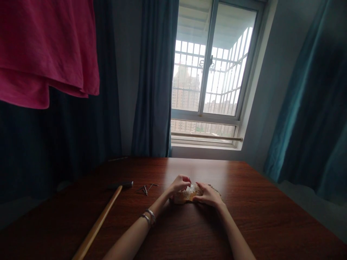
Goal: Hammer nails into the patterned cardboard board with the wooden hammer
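Nail setting by hand at a reddish-brown desk [184, 234], seen from within the room. The largest tool, a hammer [103, 216] with a pale wooden handle, lies on the left side, its head at the far end and well apart from both hands. The speckled block [187, 196], pale with brown patches, rests on the middle of the desk, to the right of the hammer; the nature of the ridged strip at its far right corner is too small to tell. The right hand [208, 195] clasps the block from the right, thumb on the near side and fingers farther over. The left hand [181, 183], above the block's far left part, has its grip pinched on a slim nail [189, 179]; whether the tip touches the block cannot be told. Several loose nails [145, 189] lie between hammer and block. The step in hand appears to be the placing of one nail; the next move calls for an upright shank, a steady block, and fingertips kept low on the nail should the hammer be taken up.
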Tool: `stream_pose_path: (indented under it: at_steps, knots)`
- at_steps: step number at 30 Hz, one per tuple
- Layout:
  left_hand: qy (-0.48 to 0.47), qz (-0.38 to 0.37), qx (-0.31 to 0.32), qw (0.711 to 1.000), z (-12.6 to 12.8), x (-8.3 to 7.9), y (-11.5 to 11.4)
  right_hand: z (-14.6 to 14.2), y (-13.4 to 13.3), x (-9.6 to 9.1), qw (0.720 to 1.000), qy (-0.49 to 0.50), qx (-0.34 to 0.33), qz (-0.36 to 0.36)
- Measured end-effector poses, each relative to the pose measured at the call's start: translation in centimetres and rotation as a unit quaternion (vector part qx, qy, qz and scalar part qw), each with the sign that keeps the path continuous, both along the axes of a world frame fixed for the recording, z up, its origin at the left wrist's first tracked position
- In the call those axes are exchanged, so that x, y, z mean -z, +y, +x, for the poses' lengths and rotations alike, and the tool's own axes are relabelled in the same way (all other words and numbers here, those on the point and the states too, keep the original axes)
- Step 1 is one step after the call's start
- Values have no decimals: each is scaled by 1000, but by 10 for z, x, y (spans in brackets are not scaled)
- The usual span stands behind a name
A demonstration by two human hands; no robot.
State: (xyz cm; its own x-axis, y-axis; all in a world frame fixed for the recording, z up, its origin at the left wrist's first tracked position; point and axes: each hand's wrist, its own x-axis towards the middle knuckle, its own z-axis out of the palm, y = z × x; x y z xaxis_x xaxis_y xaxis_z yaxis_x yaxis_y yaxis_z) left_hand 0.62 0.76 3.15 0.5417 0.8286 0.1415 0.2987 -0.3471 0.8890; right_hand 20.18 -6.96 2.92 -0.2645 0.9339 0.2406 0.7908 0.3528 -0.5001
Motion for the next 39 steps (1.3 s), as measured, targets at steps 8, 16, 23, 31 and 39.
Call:
stream_pose_path:
  at_steps: [8, 16, 23, 31, 39]
  knots:
    - [-6, 56, -39, 998, -4, 6, 6, -3, 4, 6, 1000, 16, 13, 3]
    - [33, 71, -36, 996, -11, 7, 6, -2, 5, 7, 1000, 16, 7, 7]
    - [64, 95, -44, 992, -18, 10, 9, 0, 6, 8, 1000, 13, 6, 13]
    - [52, 96, -55, 992, -29, 19, 14, -2, 5, 6, 1000, 16, 12, 1]
    - [60, 96, -48, 992, -26, 27, 16, -2, 4, 5, 1000, 9, 14, 3]
